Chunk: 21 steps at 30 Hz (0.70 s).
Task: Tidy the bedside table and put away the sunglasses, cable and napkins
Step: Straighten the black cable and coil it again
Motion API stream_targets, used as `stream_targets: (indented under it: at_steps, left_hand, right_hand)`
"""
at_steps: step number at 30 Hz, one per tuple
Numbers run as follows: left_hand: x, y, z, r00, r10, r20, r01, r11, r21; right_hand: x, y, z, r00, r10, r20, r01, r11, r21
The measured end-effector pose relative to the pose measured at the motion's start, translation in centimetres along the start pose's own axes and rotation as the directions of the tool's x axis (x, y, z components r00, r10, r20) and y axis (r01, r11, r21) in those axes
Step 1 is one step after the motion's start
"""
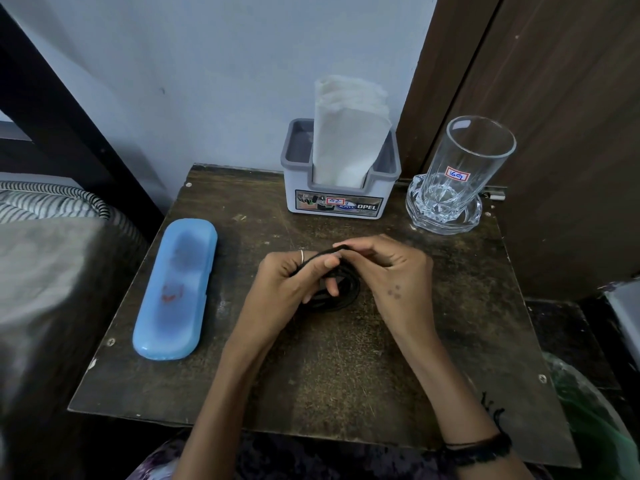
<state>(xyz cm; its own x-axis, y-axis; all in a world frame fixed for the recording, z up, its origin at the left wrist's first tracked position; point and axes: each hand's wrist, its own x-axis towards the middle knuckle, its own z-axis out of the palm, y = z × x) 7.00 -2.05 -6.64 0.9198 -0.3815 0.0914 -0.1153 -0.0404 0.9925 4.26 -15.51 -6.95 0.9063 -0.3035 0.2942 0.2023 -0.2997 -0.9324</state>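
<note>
**Cable in hand, case and napkins at rest**

The cable (341, 289) is thin and black, wound into a loose coil at the centre of the frame. One strand runs up and across from the coil, pinched between both hands: the left hand (294, 282) curls round the coil, the right hand (384, 268) pinches the strand at its top. The case (176, 289) is pale blue, long, with rounded ends, and closed; it lies flat at the left of the frame, tilted slightly. A dark shape shows through its lid. The napkins (346, 133) are white, folded, and stand upright in a grey holder (339, 195) at upper centre.
</note>
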Motion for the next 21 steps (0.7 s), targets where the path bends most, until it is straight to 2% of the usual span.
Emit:
stream_targets:
  at_steps: [3, 6, 8, 11, 14, 18, 21]
  left_hand:
    - [-0.2, 0.3, 0.5, 0.980, 0.014, -0.198, -0.014, 1.000, 0.001]
    - [-0.4, 0.5, 1.0, 0.951, 0.040, -0.305, -0.030, 0.999, 0.037]
    - [-0.4, 0.6, 1.1, 0.945, 0.035, -0.325, -0.020, 0.999, 0.050]
    - [-0.5, 0.5, 1.3, 0.942, 0.058, -0.331, -0.014, 0.991, 0.135]
    - [-0.5, 0.2, 1.1, 0.931, 0.086, -0.355, -0.022, 0.983, 0.180]
    - [-0.5, 0.6, 1.2, 0.923, 0.037, -0.382, -0.003, 0.996, 0.088]
    - [-0.5, 0.3, 1.4, 0.909, 0.006, -0.416, 0.038, 0.995, 0.096]
  right_hand:
    - [0.1, 0.0, 0.5, 0.979, 0.194, 0.066, -0.202, 0.967, 0.156]
    - [-0.1, 0.0, 0.8, 0.924, 0.332, 0.187, -0.375, 0.883, 0.283]
    - [-0.2, 0.0, 0.9, 0.904, 0.372, 0.212, -0.425, 0.839, 0.339]
    - [-0.2, -0.3, 0.9, 0.901, 0.396, 0.175, -0.432, 0.803, 0.410]
    - [-0.2, -0.4, 0.8, 0.882, 0.417, 0.219, -0.470, 0.782, 0.409]
    - [-0.1, -0.5, 0.9, 0.785, 0.492, 0.375, -0.617, 0.665, 0.421]
    - [-0.1, -0.4, 1.0, 0.743, 0.520, 0.421, -0.669, 0.569, 0.478]
